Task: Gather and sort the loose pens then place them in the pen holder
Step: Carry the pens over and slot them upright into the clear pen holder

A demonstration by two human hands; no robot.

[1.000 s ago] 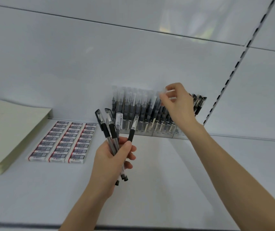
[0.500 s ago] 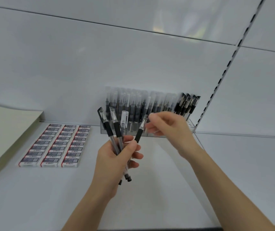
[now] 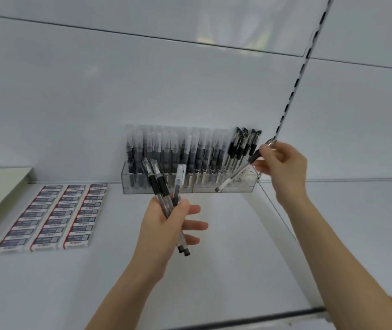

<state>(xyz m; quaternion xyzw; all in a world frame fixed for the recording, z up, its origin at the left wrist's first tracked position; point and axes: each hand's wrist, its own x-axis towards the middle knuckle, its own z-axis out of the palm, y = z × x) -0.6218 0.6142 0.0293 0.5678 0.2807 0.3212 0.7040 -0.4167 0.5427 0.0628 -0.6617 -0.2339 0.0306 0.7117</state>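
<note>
- Head view, the holder: a long clear acrylic pen holder [image 3: 199, 189] stands at the far edge of the white shelf [image 3: 226, 270], against the back wall. Frosted-capped pens [image 3: 166, 148] fill its left and middle sections, and black-capped pens [image 3: 245, 144] stand at its right end.
- Right hand [image 3: 283, 170]: its fingers [image 3: 260, 166] pinch one clear-barrelled pen with a black grip [image 3: 237, 173] near its upper end. The pen slants, with its lower end down-left in front of the holder's right section, just beside the black-capped group.
- Left hand [image 3: 166, 225], near centre: the thumb clamps a bundle of three loose pens [image 3: 160, 189] against the palm, two black-gripped and one white-capped. The other fingers are spread loosely.
- Step in hand: probably placing sorted pens one at a time, black-gripped ones going right, with three left to place.
- Next move: stand the slanted pen upright and lower it into a gap beside its like. I cannot tell whether its lower end is already inside.
- Far left: rows of small boxed erasers [image 3: 52, 215] and a cream paper stack [image 3: 0, 186].
</note>
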